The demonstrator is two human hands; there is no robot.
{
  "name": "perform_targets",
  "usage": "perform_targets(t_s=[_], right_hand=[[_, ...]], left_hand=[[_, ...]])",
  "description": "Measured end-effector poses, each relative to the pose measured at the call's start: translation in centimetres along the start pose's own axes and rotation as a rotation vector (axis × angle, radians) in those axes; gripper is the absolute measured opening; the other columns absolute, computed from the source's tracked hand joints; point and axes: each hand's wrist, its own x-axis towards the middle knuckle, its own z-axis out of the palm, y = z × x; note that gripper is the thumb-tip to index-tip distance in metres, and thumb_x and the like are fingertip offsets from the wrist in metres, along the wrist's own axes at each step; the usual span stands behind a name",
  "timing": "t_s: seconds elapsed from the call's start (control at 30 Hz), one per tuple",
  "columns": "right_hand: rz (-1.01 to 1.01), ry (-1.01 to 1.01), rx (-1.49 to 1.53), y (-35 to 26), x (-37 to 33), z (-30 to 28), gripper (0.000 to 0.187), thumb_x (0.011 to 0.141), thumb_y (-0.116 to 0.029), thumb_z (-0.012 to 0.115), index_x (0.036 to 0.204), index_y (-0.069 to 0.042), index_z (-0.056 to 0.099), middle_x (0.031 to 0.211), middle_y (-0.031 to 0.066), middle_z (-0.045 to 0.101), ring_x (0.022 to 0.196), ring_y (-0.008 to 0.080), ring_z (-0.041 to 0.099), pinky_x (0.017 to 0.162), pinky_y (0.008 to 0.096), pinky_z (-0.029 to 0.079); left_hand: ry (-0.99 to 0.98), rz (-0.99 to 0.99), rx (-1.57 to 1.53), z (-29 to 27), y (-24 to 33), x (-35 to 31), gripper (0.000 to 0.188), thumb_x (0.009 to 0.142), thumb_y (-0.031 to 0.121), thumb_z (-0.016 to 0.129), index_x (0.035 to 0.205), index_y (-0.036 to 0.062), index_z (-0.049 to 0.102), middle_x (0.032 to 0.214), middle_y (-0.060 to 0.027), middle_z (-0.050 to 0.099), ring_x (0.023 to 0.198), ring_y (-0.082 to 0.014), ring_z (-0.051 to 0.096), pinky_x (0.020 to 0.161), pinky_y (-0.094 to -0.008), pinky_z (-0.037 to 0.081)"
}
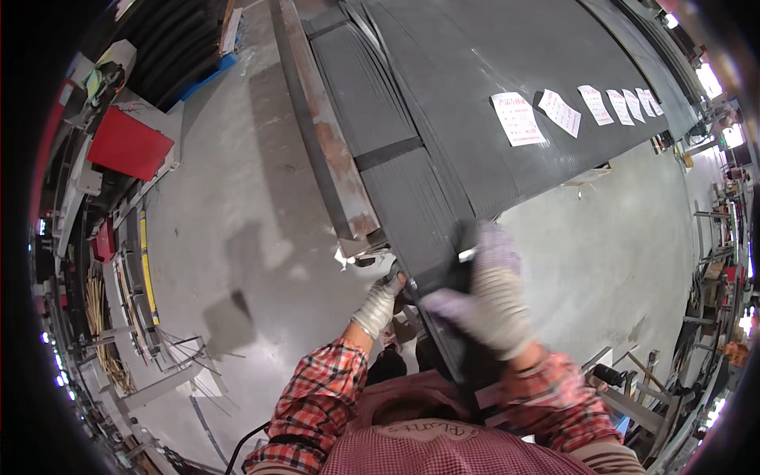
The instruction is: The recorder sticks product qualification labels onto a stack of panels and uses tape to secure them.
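Note:
A long dark grey panel (408, 194) with lengthwise ridges runs from the far end of the bench toward my body. My left hand (378, 306), in a whitish glove, grips its left edge near the close end; the fingertips under it are hidden. Over the panel's right side is my right hand (495, 297), in a white and lilac glove, smeared by motion. Between its thumb and fingers shows a black object (459, 265) with a shiny spot, too blurred to name. Both forearms wear red checked sleeves.
A wide dark sheet (467, 71) with several white paper labels (518, 119) lies to the right. A rusty metal beam (336, 150) runs along the left. A red box (131, 142) stands at far left, thin sticks (99, 321) below it. Racks and tools line the right rim.

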Motion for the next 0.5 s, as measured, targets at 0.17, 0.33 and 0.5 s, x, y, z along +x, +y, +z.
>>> perform_targets(t_s=[0.17, 0.33, 0.5], right_hand=[[0.124, -0.007, -0.272, -3.5, -1.3, 7.0, 0.11, 0.06, -0.046, 0.078, 0.145, -0.008, 0.02, 0.144, 0.0314, 0.018, 0.133, 0.0511, 0.019, 0.105, 0.0624, 0.018], [0.056, -0.034, -0.169, -3.2, -1.2, 0.8, 0.106, 0.062, -0.045, 0.078, 0.142, -0.004, 0.022, 0.14, 0.031, 0.029, 0.131, 0.0469, 0.026, 0.106, 0.0546, 0.023], [-0.233, 0.081, 0.331, -1.0, 0.2, -6.8, 0.074, 0.079, -0.03, 0.07, 0.136, -0.001, 0.033, 0.113, 0.0266, 0.056, 0.099, 0.041, 0.057, 0.085, 0.04, 0.046]], left_hand=[[0.242, -0.061, -0.473, -3.9, 7.1, -5.3, 0.025, 0.088, 0.036, 0.061, 0.091, 0.0114, 0.062, 0.093, -0.0045, 0.066, 0.081, -0.0149, 0.061, 0.059, -0.0304, 0.048], [-0.051, 0.339, -0.152, 5.0, 13.8, -3.2, 0.026, 0.081, 0.032, 0.071, 0.082, 0.0067, 0.065, 0.077, -0.0025, 0.067, 0.064, -0.008, 0.059, 0.055, -0.022, 0.046], [0.217, 0.683, 0.601, 7.7, 13.7, -0.9, 0.032, 0.072, 0.029, 0.072, 0.094, 0.0093, 0.062, 0.086, -0.0082, 0.063, 0.074, -0.0294, 0.063, 0.063, -0.0375, 0.05]])
